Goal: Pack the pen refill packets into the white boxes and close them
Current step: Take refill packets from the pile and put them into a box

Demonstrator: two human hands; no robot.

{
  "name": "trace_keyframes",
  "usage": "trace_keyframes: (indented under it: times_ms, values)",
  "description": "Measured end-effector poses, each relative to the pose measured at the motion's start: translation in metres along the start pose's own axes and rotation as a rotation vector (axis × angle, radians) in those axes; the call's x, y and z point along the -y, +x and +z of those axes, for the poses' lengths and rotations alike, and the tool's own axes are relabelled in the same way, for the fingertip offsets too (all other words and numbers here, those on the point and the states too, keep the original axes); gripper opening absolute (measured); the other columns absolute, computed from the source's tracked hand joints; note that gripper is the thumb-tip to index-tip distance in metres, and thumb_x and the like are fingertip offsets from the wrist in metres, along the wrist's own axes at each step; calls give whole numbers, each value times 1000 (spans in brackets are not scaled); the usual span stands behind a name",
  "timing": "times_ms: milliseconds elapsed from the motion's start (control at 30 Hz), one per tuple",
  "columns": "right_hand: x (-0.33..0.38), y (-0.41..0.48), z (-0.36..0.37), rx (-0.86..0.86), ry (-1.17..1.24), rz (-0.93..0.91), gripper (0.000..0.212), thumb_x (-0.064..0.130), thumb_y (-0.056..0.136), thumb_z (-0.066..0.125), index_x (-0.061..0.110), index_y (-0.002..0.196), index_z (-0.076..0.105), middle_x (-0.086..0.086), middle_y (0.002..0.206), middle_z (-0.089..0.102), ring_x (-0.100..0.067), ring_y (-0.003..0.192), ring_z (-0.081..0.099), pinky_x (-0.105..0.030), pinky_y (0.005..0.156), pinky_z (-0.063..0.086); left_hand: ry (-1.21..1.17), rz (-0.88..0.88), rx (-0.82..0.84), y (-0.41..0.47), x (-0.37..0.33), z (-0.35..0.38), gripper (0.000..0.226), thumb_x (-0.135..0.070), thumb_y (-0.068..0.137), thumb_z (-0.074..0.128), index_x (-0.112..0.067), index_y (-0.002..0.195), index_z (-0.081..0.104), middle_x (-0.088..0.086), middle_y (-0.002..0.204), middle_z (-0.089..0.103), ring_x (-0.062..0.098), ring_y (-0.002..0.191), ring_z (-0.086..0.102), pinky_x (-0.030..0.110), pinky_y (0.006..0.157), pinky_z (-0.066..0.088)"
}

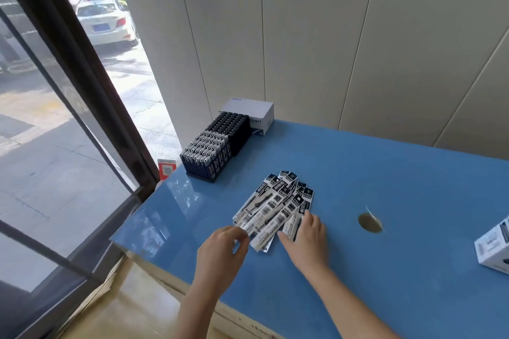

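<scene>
Pen refill packets [275,205] lie in a loose, overlapping fan near the middle of the blue table [385,179], their printed black-and-white heads pointing toward 1 o'clock and their clear tails toward 7 o'clock.

The table fills the lower right of the view, its near corner at 8 o'clock beside a glass door [55,146], with a white car [106,23] parked outside at 11 o'clock. A pale panelled wall [330,36] stands behind the table.

At 11 o'clock from the packets, at the table's far corner, two trays of lighters [214,150] stand upright side by side, the nearer with silver tops, the farther all black. Just behind them, against the wall, sits a closed white carton [252,109] with blue lettering. At 3 o'clock, cut by the picture's edge, is a white box [494,248] with dark print; whether it is open cannot be told. Between it and the packets a small dark round mark [369,222] shows on the table top.

The left hand [224,250] is at the fan's 7 o'clock end, thumb and fingertips pinched on the tail of one packet. The right hand [308,237] rests at the fan's 5 o'clock edge, fingers spread flat against the outermost packets, not closed round any.
</scene>
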State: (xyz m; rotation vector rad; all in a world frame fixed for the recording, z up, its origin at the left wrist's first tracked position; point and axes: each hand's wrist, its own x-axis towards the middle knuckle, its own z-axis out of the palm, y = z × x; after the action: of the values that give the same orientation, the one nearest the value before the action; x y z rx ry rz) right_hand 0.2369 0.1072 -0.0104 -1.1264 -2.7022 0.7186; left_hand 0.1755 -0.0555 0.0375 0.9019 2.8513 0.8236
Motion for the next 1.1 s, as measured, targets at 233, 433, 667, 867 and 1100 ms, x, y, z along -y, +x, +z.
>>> trace_keyframes:
  times_ms: [233,433,667,867,1100]
  values:
    - [1,29,-2,-26,63,92,65,28,82,63,5,135,33,-10,134,41,-25,124,39,-28,105,30,-67,1,-21,43,17,8,10,-30,90,55,-30,93,65,-25,82,52,0,82,48,5,62,30]
    - [0,33,-7,-83,41,242,64,35,86,61,4,135,34,-11,133,40,-26,123,41,-28,101,34,-74,0,44,84,36,18,23,-30,91,54,-22,113,58,-13,112,57,8,107,53,19,73,39]
    - [5,43,-13,-46,134,444,26,16,81,62,5,105,58,-11,105,66,-30,102,59,-33,77,43,-54,-3,326,118,53,35,51,-47,89,51,-16,130,44,-2,127,48,15,118,46,26,89,40]
    - [21,41,-18,-5,-84,471,21,23,90,47,7,77,41,-15,101,65,-32,84,57,-33,69,43,-59,8,414,132,48,41,42,-43,84,59,-16,115,49,-1,110,53,14,94,49,23,73,38]
    - [15,36,-16,-42,287,583,14,15,96,34,4,88,37,-20,95,58,-33,76,50,-33,65,34,-42,-3,480,139,44,39,19,-36,81,60,-20,74,53,-9,64,51,11,64,50,20,48,33]
